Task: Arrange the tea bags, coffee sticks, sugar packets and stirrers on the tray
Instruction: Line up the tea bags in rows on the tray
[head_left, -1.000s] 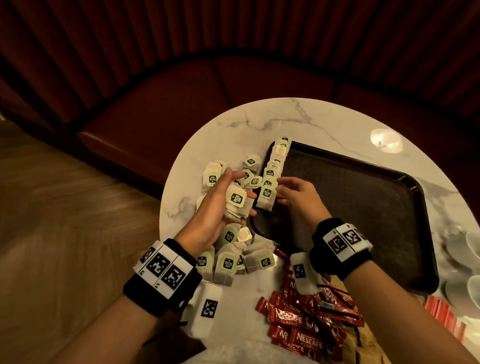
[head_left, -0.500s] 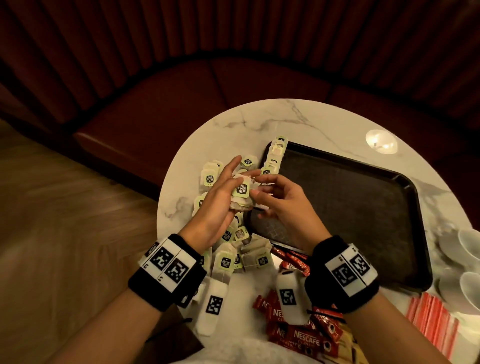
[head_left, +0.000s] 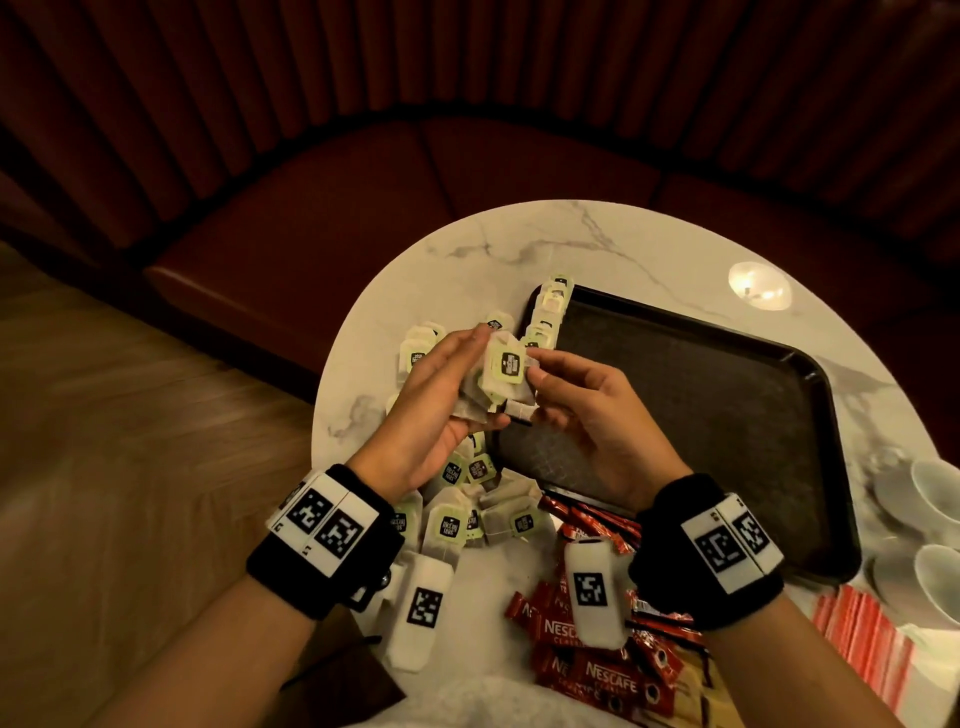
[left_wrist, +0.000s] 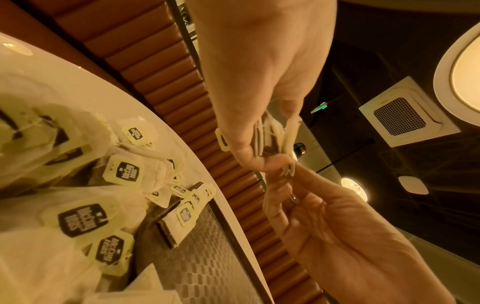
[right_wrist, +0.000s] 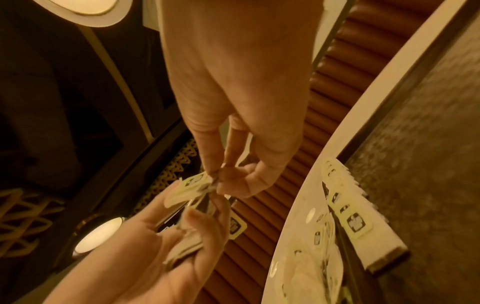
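A round marble table (head_left: 519, 249) is filling the centre and right of the head view, and a dark tray (head_left: 701, 405) is lying on its right half. A row of tea bags (head_left: 548, 317) is standing lined up along the tray's upper left rim. More loose tea bags (head_left: 467, 519) are lying in a heap on the marble just left of the tray's lower left corner, and red coffee sticks (head_left: 587, 670) are lying piled at the bottom centre of the frame. Above the tray's left edge, near the middle of the picture, the left hand (head_left: 441, 405) is holding a small stack of tea bags (head_left: 498, 374) between thumb and curled fingers. The right hand (head_left: 587, 415) is meeting it from the right, its thumb and fingertips pinching the edge of that same stack, the other fingers loosely bent.
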